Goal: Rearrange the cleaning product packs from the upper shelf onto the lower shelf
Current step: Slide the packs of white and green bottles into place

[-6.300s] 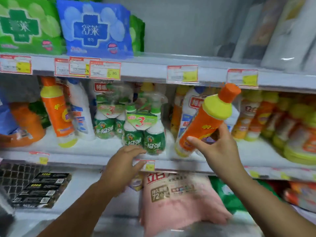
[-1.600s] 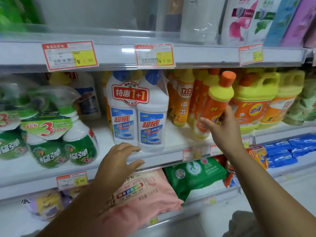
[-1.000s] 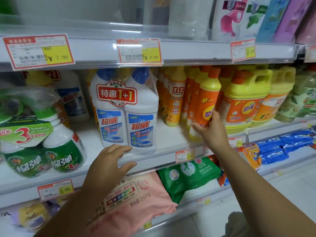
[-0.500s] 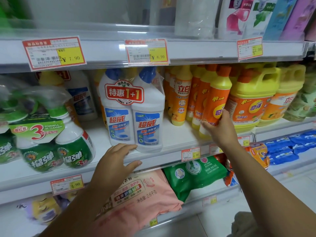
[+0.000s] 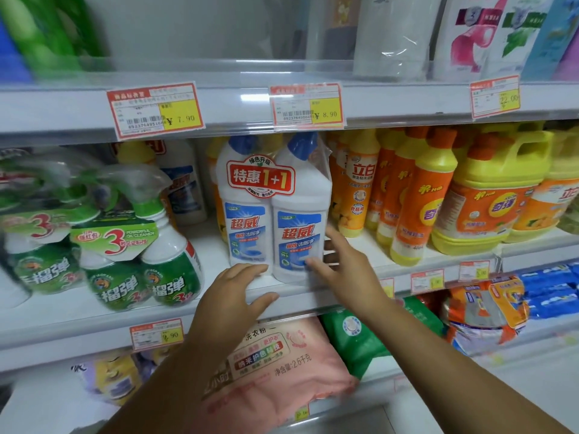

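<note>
A shrink-wrapped twin pack of white toilet-cleaner bottles (image 5: 275, 214) with blue caps and a red "1+1" label stands on the middle shelf (image 5: 94, 311). My right hand (image 5: 341, 270) is open, its fingertips touching the pack's lower right side. My left hand (image 5: 235, 296) rests open on the shelf edge just below the pack's left bottle. Right of the pack stands the orange bottle with a yellow shoulder (image 5: 419, 202), among similar ones. On the lower shelf lie a pink detergent bag (image 5: 275, 364) and a green bag (image 5: 354, 336).
Green spray-bottle triple packs (image 5: 125, 255) stand at the left of the middle shelf, yellow detergent jugs (image 5: 495, 195) at the right. Price tags (image 5: 307, 104) line the shelf rails. Tissue packs (image 5: 470, 32) fill the top shelf. Blue and orange packets (image 5: 488, 308) lie lower right.
My right hand has let go of the orange bottle, which now stands in its row, and has moved left to the twin pack. My left hand stays on the shelf edge.
</note>
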The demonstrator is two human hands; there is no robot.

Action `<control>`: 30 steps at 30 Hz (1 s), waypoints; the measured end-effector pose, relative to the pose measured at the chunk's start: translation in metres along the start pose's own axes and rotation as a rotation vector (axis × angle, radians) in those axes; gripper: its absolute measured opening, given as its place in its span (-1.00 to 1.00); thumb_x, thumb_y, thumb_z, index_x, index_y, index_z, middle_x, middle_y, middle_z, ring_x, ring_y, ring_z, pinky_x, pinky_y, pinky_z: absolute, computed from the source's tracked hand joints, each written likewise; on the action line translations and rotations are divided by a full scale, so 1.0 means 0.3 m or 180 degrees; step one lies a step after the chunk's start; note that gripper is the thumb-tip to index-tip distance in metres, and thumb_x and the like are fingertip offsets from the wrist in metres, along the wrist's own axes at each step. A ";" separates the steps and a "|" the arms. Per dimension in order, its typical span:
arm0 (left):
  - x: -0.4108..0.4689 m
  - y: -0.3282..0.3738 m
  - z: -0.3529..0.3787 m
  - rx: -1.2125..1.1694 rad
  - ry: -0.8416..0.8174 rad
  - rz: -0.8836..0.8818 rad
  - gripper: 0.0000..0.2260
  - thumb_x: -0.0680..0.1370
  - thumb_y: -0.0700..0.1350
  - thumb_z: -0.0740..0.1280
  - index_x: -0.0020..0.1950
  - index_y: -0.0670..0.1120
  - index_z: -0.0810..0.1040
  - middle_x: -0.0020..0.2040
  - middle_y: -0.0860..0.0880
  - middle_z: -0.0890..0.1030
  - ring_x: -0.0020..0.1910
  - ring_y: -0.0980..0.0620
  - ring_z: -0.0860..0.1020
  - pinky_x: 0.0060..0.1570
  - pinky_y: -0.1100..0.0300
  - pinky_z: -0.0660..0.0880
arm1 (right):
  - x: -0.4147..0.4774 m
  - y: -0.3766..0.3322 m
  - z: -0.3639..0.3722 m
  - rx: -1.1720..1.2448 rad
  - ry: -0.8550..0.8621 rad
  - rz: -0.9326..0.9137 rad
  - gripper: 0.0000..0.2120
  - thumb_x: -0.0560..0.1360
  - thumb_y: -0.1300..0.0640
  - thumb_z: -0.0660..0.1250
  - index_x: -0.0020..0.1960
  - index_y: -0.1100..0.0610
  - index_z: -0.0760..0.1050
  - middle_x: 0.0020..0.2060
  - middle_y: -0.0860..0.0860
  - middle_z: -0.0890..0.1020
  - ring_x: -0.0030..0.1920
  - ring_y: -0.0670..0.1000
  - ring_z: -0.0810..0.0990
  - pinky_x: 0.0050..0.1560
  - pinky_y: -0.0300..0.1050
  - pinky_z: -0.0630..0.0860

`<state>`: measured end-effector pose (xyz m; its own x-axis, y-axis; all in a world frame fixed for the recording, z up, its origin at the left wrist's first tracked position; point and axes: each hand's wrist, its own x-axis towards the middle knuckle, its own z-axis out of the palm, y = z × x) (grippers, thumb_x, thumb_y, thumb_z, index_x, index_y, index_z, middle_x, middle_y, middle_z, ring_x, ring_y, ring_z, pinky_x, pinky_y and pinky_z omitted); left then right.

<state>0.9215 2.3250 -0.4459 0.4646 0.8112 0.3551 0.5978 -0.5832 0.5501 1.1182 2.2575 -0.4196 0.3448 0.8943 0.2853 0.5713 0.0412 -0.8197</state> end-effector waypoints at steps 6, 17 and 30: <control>-0.002 -0.032 -0.035 0.0076 0.0193 -0.0030 -0.48 0.42 0.06 0.44 0.36 0.06 0.43 0.38 0.15 0.38 0.35 0.16 0.34 0.31 0.27 0.21 | 0.048 -0.032 0.099 -0.0017 0.0085 -0.0088 -0.53 0.43 0.04 0.45 0.29 -0.12 0.39 0.02 -0.09 0.68 -0.04 -0.09 0.66 0.06 -0.03 0.57; 0.014 -0.041 -0.027 0.0180 0.0231 -0.0286 -0.38 0.46 0.07 0.39 0.47 0.08 0.23 0.54 0.13 0.03 0.48 0.14 0.09 0.35 0.23 0.11 | 0.128 -0.069 0.201 0.0273 -0.0408 -0.0366 -0.58 0.51 0.16 0.35 0.32 -0.10 0.40 0.03 -0.19 0.62 -0.13 -0.32 0.57 -0.06 -0.47 0.45; 0.021 -0.052 -0.034 0.0086 0.0202 -0.0382 -0.37 0.48 0.10 0.36 0.49 0.11 0.17 0.54 0.16 -0.01 0.49 0.16 0.08 0.37 0.21 0.12 | 0.268 -0.060 0.171 0.1268 -0.0634 0.0343 -0.28 0.48 0.14 0.42 0.51 -0.06 0.13 0.27 -0.15 0.47 0.23 -0.14 0.46 0.08 -0.35 0.43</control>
<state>0.9084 2.3395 -0.4445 0.3470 0.8758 0.3356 0.6644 -0.4821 0.5711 1.0975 2.3515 -0.4072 0.2142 0.9695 0.1188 0.1956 0.0766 -0.9777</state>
